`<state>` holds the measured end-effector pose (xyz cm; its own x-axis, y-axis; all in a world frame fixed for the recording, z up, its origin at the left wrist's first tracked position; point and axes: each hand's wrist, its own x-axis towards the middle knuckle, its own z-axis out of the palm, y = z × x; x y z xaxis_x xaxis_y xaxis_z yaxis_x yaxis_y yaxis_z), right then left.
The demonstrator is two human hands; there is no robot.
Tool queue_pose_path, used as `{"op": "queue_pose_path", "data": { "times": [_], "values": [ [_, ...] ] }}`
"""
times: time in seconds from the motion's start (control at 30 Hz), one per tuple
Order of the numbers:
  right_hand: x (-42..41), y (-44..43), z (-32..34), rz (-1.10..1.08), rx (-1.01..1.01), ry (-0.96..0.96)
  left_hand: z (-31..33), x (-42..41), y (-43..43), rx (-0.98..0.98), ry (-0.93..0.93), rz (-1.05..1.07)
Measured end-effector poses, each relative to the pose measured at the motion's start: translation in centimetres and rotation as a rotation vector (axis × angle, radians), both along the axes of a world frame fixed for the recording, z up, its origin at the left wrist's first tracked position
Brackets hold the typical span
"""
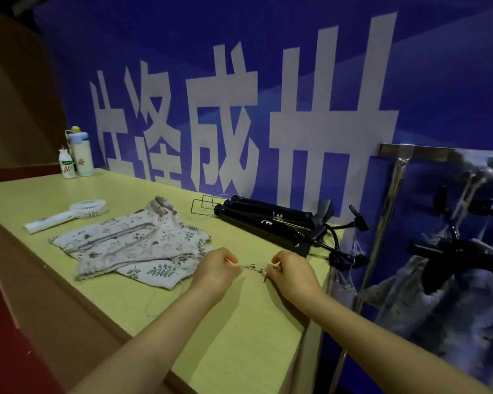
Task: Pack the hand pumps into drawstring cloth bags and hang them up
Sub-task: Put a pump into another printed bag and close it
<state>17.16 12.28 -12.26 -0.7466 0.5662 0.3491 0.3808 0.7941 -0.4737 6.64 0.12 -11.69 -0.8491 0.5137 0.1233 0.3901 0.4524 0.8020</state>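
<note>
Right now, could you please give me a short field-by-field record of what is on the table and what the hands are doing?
surface: yellow-green table
cloth bags: flat pile of printed drawstring bags, left of the hands
hand pumps: black pumps lying together by the blue wall
left hand: pinching one end of a small metal fitting
right hand: pinching the other end
rack: metal rack at right, filled bags hanging, blurred
other items: white handheld fan; two bottles at far corner
</note>
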Motion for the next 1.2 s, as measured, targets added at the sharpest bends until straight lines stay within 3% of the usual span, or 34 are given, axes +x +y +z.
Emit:
{"op": "queue_pose_path", "data": {
  "times": [0.4,0.6,0.73,1.0,1.2],
  "values": [
    [-1.4,0.0,0.1,-0.060,0.062,-0.102,0.0,1.8,2.9,-0.060,0.145,-0.048],
    [-1.7,-0.6,1.6,-0.048,0.161,-0.269,0.9,-1.0,-0.1,-0.108,0.274,0.157],
    [-1.7,-1.1,2.2,-0.045,0.168,-0.287,0.3,-3.3,-2.8,-0.269,0.343,0.290],
    [-3.1,-2.3,3.5,0.047,-0.179,0.043,0.2,-4.3,-3.9,-0.319,0.376,0.268],
    [-4.7,-4.6,4.9,0.229,-0.650,0.238,3.3,-4.5,-5.9,-0.054,0.354,0.411]
  ]
}}
